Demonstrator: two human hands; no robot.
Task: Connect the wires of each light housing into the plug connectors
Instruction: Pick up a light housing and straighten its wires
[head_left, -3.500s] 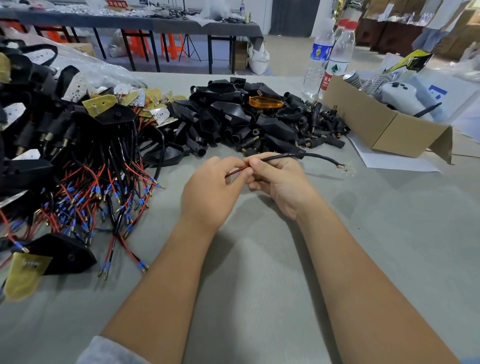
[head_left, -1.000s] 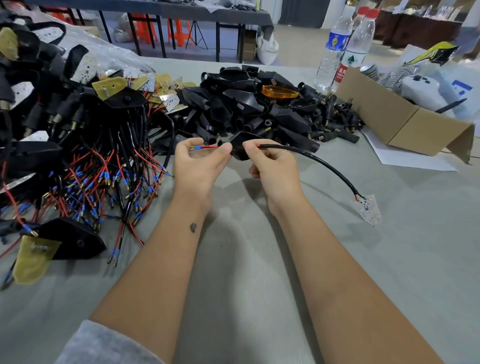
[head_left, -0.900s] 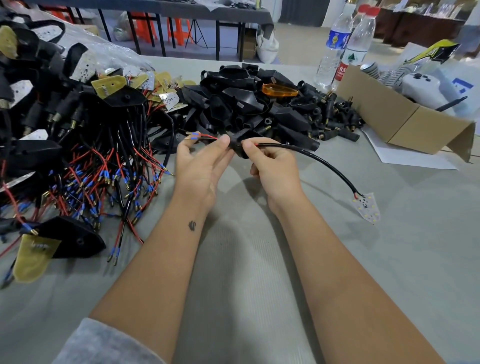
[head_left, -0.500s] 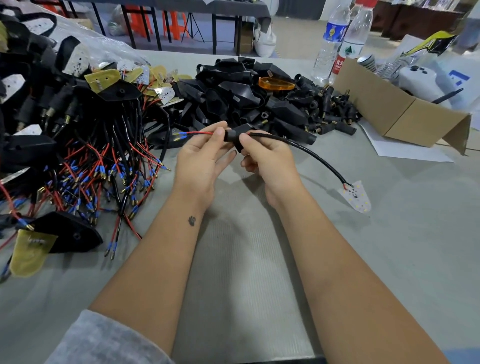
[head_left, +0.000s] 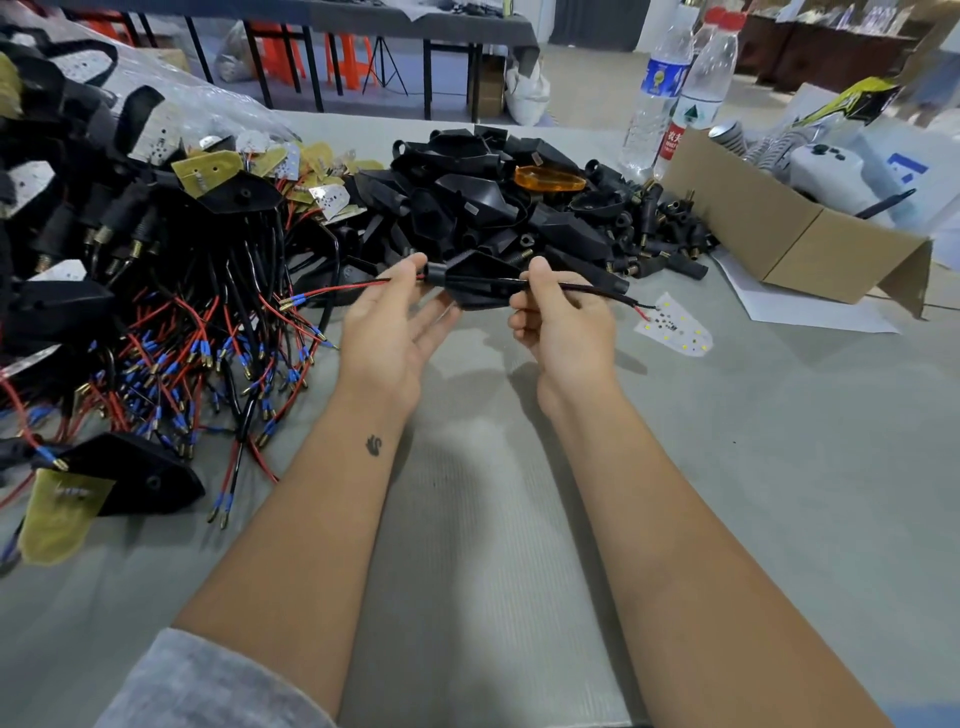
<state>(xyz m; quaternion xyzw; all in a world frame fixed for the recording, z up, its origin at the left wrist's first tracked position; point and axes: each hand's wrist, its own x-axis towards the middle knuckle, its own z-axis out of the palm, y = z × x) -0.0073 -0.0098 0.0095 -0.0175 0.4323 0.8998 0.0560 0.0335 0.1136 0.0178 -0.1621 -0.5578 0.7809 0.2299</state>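
A black light housing (head_left: 475, 286) is held above the grey table (head_left: 753, 467), near its middle and in front of the person. It is wedge-shaped, with its long axis running left to right: the narrow tubular neck points left and the wide end points right. A black-sheathed cable (head_left: 576, 291) runs through it along the same line. From the neck, thin red and black wires (head_left: 343, 290) stretch left, ending in a blue-sleeved metal terminal. To the right the cable slopes slightly down to a small white LED board (head_left: 675, 327) lying flat on the table.

The left hand (head_left: 387, 332) pinches the wires at the neck between thumb and forefinger, its other fingers loosely spread beneath the housing. The right hand (head_left: 563, 325) has thumb and curled fingers closed on the cable just right of the wide end.

Just behind the hands lies a heap of empty black housings (head_left: 483, 202), with one orange lens (head_left: 549, 179) on top and small black plug connectors (head_left: 660, 234) along its right edge. On the left is a large tangle of wired housings (head_left: 171, 291) with red and black leads and blue-sleeved terminals. At the far right stands an open cardboard box (head_left: 779, 234), with two plastic water bottles (head_left: 675, 88) behind it. A sheet of white paper (head_left: 810, 317) lies under the box.
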